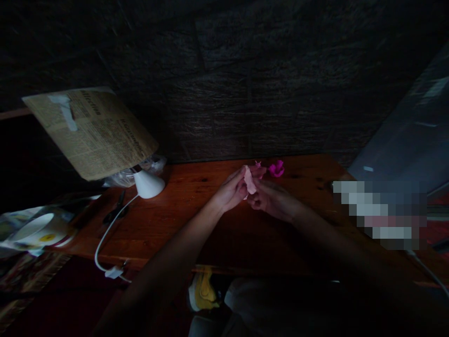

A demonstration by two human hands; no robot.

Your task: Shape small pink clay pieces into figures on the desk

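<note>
Over the wooden table, both of my hands meet at a thin, pale pink, ruffled piece [249,180] that looks like a paper petal. The fingers of my left hand [229,191] close on its left side. My right hand [273,199] pinches it from the right with bent fingers. Part of the piece is hidden by the fingers, and its material is hard to tell in the dim light. Just beyond my hands lies a bright magenta flower-like piece [277,168], with a smaller pink bit [258,164] to its left.
On the left of the wooden table [168,224] stands a lamp with a newsprint shade [101,131] and white base [149,183]; its white cord [101,243] hangs over the front edge. Dark scissors [115,213] lie beside it. A blurred-out object is at right. A stone-pattern wall [228,93] rises behind.
</note>
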